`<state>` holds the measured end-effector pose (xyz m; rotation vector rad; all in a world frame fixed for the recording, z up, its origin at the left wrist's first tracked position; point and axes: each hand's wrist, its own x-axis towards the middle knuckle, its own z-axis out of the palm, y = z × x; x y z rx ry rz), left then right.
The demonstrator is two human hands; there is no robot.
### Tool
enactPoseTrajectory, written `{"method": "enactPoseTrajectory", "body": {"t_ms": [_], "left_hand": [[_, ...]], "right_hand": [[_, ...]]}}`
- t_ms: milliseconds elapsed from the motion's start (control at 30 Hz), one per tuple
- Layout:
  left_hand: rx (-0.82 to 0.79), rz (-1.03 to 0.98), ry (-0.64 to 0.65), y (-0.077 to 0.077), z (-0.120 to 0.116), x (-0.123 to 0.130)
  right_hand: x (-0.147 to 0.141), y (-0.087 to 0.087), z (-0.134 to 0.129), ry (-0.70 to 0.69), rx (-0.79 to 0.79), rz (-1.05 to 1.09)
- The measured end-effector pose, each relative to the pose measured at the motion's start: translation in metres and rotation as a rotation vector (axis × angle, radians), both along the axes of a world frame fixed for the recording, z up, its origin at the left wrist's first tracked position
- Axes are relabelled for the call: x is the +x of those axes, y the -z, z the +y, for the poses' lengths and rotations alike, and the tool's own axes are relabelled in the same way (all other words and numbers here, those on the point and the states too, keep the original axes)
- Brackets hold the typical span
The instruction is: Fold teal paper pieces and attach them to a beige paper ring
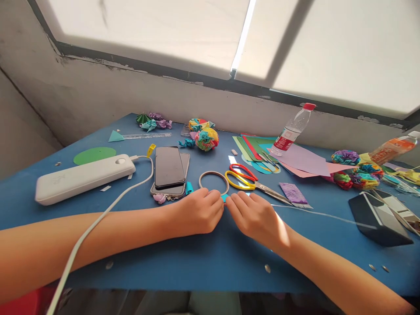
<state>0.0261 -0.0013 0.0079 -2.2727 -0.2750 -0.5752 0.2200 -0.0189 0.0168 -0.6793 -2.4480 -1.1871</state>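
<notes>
My left hand (205, 210) and my right hand (251, 214) meet fingertip to fingertip over the blue table (197, 262). Between them shows a small bit of turquoise material (225, 198), pinched by both; most of it is hidden by the fingers. Just beyond my hands lies a thin ring (200, 178). Scissors with red and yellow handles (241, 180) rest beside it, blades pointing right. A second turquoise scrap (189, 188) sits by the phones, behind my left hand.
Two stacked phones (169, 166) and a white power bank (85, 179) with a cable over my left forearm are at left. Paper balls (206, 139), coloured sheets (302, 159), a bottle (290, 131) and a dark box (377, 218) stand behind and right.
</notes>
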Motion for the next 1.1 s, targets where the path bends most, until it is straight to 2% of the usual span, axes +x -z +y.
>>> {"method": "enactPoseTrajectory", "body": {"t_ms": [167,333,667,900,1100], "left_hand": [[-0.099,-0.018,0.007,0.001,0.002,-0.002],[-0.087,-0.053,-0.008,-0.001,0.003,-0.002],[-0.014,-0.062,0.086,-0.001,0.004,-0.002],[-0.053,-0.003,0.046,-0.009,0.004,-0.001],[-0.129,0.009,0.041,-0.003,0.008,-0.003]], "right_hand": [[0.0,-0.001,-0.001,-0.054,0.021,0.0],[0.0,0.002,-0.001,-0.029,0.021,0.0],[0.001,-0.001,0.0,-0.036,0.015,0.011],[0.003,0.005,0.003,-0.047,0.03,0.019],[0.008,0.009,0.008,-0.053,-0.032,-0.008]]}}
